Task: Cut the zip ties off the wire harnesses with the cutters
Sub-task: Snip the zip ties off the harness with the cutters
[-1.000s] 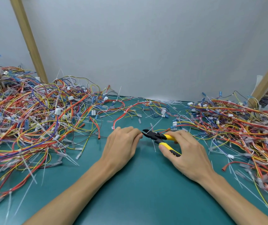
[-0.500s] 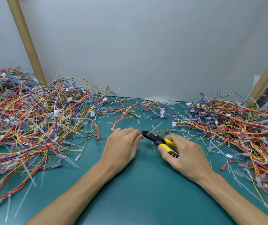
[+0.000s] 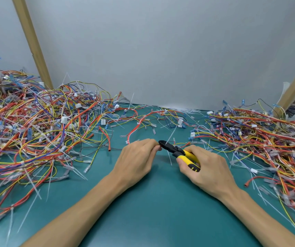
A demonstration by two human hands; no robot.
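A teal table (image 3: 161,207) stands against a grey wall. The right hand (image 3: 209,168) grips the yellow handles of the cutters (image 3: 178,151), whose black nose reaches the left hand (image 3: 137,163). That hand's fingers are curled at the nose; what they pinch is hidden. A white zip tie (image 3: 172,133) slants just beyond the nose. Tangled wire harnesses lie heaped left of the hands (image 3: 36,125) and right of them (image 3: 259,132).
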